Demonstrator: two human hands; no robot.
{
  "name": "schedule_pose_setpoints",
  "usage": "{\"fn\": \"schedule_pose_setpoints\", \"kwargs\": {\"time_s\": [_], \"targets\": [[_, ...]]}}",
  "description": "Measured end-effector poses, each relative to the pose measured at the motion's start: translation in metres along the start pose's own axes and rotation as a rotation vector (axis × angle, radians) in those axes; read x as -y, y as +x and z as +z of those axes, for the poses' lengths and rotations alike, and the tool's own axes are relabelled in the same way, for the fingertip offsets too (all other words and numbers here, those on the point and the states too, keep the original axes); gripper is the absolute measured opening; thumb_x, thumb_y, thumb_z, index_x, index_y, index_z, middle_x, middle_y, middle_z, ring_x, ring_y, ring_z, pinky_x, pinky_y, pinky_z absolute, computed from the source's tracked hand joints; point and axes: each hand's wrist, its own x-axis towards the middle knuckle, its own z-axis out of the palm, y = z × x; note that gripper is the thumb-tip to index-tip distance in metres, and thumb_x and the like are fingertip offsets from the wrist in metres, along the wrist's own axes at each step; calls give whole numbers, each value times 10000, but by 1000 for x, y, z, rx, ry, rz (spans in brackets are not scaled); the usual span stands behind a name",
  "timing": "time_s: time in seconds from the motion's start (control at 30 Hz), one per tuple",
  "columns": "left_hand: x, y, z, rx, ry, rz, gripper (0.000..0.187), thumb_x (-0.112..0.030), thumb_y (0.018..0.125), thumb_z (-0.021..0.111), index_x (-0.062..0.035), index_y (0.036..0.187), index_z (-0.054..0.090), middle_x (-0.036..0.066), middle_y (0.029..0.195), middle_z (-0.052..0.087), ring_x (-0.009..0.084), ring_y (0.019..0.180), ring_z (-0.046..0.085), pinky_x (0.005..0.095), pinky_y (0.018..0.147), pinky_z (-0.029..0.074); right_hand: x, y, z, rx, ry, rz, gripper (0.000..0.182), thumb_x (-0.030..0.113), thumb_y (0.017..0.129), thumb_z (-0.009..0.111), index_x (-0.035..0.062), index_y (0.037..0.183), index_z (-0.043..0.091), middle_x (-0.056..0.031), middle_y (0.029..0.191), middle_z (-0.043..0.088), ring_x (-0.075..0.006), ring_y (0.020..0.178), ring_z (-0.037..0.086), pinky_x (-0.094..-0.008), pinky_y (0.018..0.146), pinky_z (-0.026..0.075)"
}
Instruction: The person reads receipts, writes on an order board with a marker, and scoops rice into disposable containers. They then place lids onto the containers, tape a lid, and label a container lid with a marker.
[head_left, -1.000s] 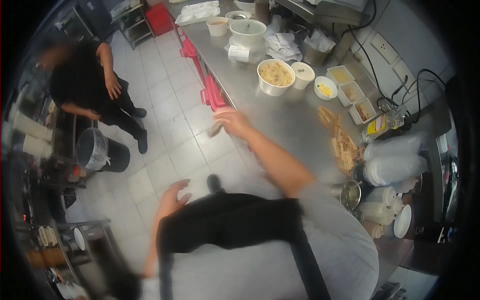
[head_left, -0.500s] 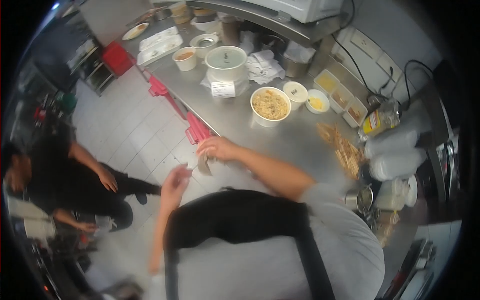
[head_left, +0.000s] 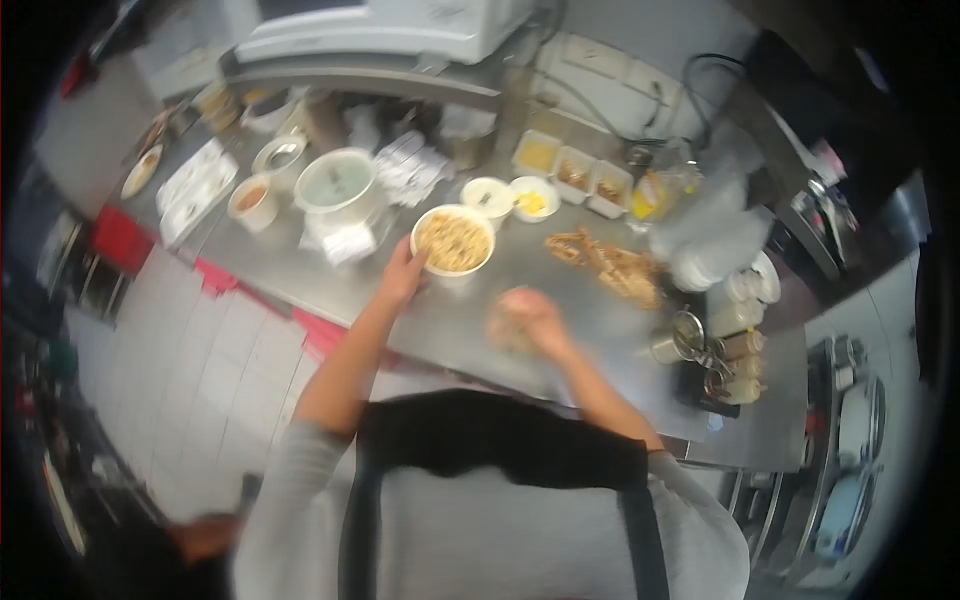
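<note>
A white round bowl (head_left: 453,241) of yellowish-brown, rice-like food stands on the steel counter. My left hand (head_left: 403,277) holds it by its left side, with the thumb near the rim. Closer to me and to the right, my right hand (head_left: 530,318) is over the counter, blurred by motion. Its fingers look closed around a thin, pale, see-through piece (head_left: 506,328) too smeared to name. Just behind the bowl are a lidded white tub (head_left: 487,198) and a small white bowl (head_left: 533,200) with yellow bits.
Left on the counter (head_left: 270,262) stand a large lidded tub (head_left: 340,186), a cup (head_left: 254,204) and white trays (head_left: 196,190). To the right are strips of brown food (head_left: 612,266), seasoning trays (head_left: 572,176) and bottles (head_left: 744,350). A person (head_left: 205,540) is at the lower left.
My view has turned toward the counter. My left hand has come from over the floor to the bowl. My right hand has moved from the counter's edge to over the counter.
</note>
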Motion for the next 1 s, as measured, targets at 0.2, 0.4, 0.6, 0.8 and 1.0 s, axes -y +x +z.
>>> {"fn": "schedule_pose_setpoints", "kwargs": {"time_s": [0.2,0.4,0.6,0.8,1.0], "targets": [[29,-16,27,80,-93,66,467,-117,890,506,-83,1330,353,89,1152,535,139,742,577,235,522,483,73,-69,-42,280,-82,-172,294,113,798,618,93,1091,610,-38,1026,639,-143,968,580,-277,844,459],[23,-54,68,121,-200,-21,412,-138,905,516,-86,1288,374,68,1054,541,138,813,566,260,604,504,72,-97,-120,-44,-1042,14,412,192,749,658,149,1153,595,-132,1155,584,-269,1058,573,-334,900,449],[22,-65,51,66,-151,22,380,-152,899,548,-44,1243,428,73,1014,547,174,866,552,324,712,500,215,-116,-164,-236,-1015,-563,238,128,754,678,91,987,649,-140,1156,574,-290,1060,564,-373,890,461],[56,-64,22,-104,421,456,324,-193,866,588,-7,1126,539,164,1047,540,267,944,542,363,779,473,389,-153,-162,-591,-1142,-1152,106,-14,738,654,38,830,636,-70,866,599,-178,754,600,-290,680,500],[56,-61,30,-156,503,534,359,-165,785,640,3,1088,546,190,1082,527,356,982,514,435,845,433,540,-92,-201,-952,-1145,-1350,193,96,831,600,67,1010,665,-32,881,669,-146,820,622,-243,743,475]]}}
